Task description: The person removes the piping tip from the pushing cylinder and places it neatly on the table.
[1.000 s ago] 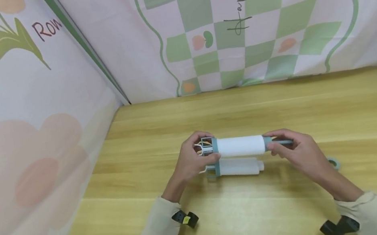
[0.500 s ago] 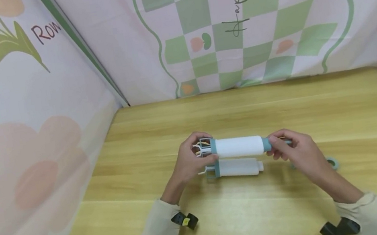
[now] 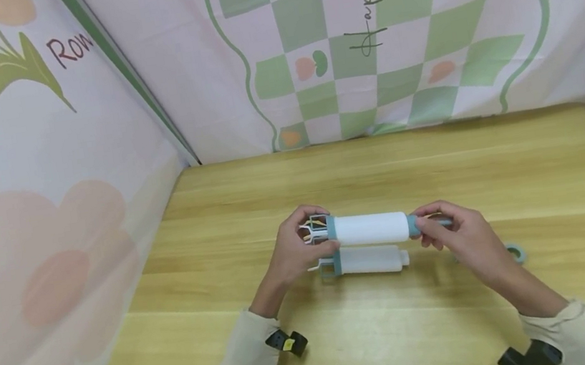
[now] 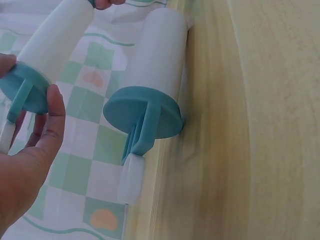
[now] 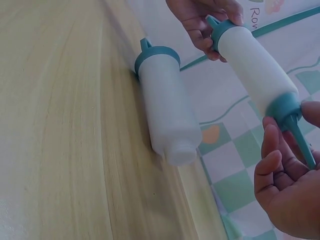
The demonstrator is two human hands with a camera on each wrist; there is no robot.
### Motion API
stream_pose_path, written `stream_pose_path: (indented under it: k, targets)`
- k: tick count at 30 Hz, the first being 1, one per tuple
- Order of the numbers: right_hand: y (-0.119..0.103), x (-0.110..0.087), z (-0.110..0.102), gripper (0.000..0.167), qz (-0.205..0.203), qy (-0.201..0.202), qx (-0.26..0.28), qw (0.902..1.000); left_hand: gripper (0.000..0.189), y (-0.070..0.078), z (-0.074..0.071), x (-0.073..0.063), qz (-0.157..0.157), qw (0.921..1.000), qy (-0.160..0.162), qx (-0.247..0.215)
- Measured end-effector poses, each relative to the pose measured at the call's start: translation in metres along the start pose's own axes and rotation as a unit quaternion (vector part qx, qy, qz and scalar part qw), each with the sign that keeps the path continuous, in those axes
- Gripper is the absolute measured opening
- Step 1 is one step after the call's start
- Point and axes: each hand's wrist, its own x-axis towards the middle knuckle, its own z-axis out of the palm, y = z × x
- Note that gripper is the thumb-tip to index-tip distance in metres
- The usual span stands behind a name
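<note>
A white squeeze bottle lies level between my two hands, lifted off the table. My left hand grips its teal end collar, thumb on the near side and fingers on the far side. At the other end, my right hand pinches the teal nozzle cap, whose thin spout points toward the palm. A second white bottle lies on its side on the table, just nearer to me. It has a teal collar with prongs and a bare white neck.
A small teal ring lies on the wooden table beside my right wrist. Part of another small teal piece shows at that hand's edge. Patterned cloth hangs behind the table and on its left.
My right fingers have shifted their hold and now cover more of the nozzle cap. My left hand keeps its grip, and the second bottle stays where it was.
</note>
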Motion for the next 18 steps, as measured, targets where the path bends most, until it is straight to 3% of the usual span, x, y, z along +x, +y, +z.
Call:
stream_pose_path:
  k: [18]
  targets:
    - [0.0032, -0.0049, -0.0015, 0.035, -0.017, -0.016, 0.019, 0.9995, 0.044, -0.0022, -0.0017, -0.0008, 0.001, 1.0, -0.001, -0.002]
